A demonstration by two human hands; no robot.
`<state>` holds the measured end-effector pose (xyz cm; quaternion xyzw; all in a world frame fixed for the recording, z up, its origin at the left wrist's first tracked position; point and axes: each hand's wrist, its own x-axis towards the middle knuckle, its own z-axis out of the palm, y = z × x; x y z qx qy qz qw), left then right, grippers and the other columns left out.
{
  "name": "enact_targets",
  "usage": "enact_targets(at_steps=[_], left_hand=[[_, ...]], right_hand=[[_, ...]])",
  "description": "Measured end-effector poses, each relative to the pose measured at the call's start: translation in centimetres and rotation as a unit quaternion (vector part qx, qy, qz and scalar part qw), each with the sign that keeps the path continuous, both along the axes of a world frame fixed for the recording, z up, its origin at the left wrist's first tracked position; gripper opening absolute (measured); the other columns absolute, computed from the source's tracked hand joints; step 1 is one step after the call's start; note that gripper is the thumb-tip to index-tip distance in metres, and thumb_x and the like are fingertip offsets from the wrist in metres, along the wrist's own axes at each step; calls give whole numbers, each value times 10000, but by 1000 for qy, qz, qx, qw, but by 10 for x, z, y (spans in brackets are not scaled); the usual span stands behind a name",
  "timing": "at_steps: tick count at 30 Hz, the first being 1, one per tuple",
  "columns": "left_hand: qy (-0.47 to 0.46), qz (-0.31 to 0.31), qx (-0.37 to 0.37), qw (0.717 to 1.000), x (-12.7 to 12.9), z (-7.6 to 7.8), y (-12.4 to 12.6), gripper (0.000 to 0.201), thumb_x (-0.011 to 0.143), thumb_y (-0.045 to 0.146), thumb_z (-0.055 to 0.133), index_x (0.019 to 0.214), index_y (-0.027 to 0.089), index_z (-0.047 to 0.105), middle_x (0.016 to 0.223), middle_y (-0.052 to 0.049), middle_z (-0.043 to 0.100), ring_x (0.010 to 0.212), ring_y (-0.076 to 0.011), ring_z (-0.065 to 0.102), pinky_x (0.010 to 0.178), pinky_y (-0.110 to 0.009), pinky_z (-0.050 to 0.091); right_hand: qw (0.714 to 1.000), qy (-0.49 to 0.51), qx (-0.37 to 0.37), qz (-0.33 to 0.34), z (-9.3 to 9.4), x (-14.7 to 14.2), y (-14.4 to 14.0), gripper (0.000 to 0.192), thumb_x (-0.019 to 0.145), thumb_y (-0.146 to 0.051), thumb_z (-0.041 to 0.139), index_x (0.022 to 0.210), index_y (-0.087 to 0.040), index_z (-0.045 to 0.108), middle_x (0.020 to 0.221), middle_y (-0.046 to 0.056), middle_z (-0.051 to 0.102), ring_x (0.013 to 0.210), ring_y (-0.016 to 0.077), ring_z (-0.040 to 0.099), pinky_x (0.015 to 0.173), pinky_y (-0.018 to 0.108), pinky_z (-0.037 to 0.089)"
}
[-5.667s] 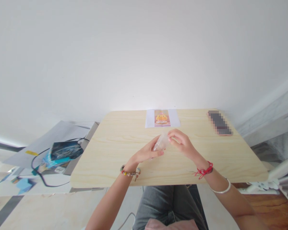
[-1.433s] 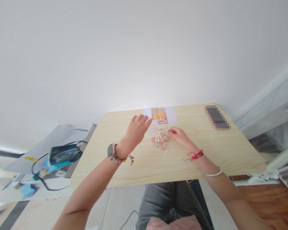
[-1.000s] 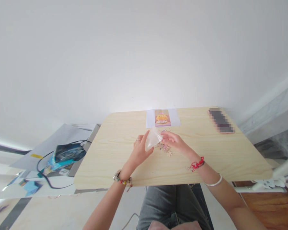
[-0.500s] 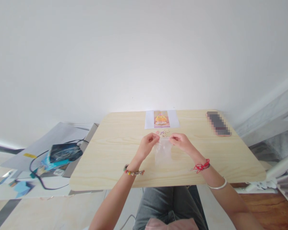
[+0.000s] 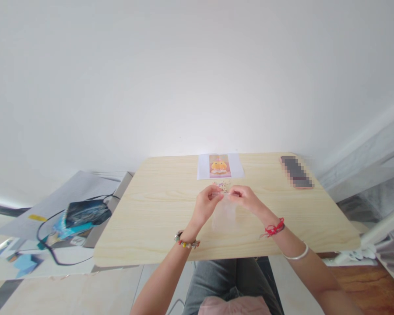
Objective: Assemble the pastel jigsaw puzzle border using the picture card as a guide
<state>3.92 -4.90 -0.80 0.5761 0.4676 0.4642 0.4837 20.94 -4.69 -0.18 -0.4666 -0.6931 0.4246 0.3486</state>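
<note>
Your left hand (image 5: 206, 206) and right hand (image 5: 246, 199) pinch the two top corners of a small clear plastic bag (image 5: 223, 215), fingers closed on its upper edge; the bag hangs down toward you from that edge, over the middle of the tabletop (image 5: 157, 210), and looks empty, though the film is too clear to be sure. Just beyond your fingertips lies a small heap of puzzle pieces (image 5: 223, 186), pale and pink; beyond that, at the far edge, a white sheet with a yellow cartoon picture (image 5: 219, 166); a phone (image 5: 295, 172) rests well to the right. To work the bag's mouth well, keep both pinches level and close to the corners, so the film stays taut and the edge does not twist; hold it above the wood, clear of the heap, so no piece is swept aside. Beside the tabletop's left edge, boxes and a black cable (image 5: 49, 249) lie on a lower surface.
</note>
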Motion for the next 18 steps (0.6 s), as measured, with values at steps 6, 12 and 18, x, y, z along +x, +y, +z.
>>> enact_targets(at_steps=[6,12,18], left_hand=[[-24,26,-60,998,-1,-2,6,204,588,258,694,725,152,586,557,37,562,513,-87,503,500,-198,366],[-68,-33,-130,989,-11,-3,11,459,570,357,741,955,145,604,504,68,515,476,-72,462,491,-193,335],[-70,-145,-155,975,-17,1,1,410,626,414,715,904,125,632,828,-56,661,707,-147,586,631,-239,430]], right_hand=[[998,-63,-7,-12,0,3,6,219,710,-313,562,552,-164,529,481,-46,425,487,88,389,485,216,275],[995,-31,-92,38,-3,8,15,225,706,-354,570,586,-164,564,495,-33,476,477,96,440,472,218,332],[991,65,-115,-35,4,14,24,317,692,-474,592,709,-157,593,539,-37,456,481,80,391,445,214,301]])
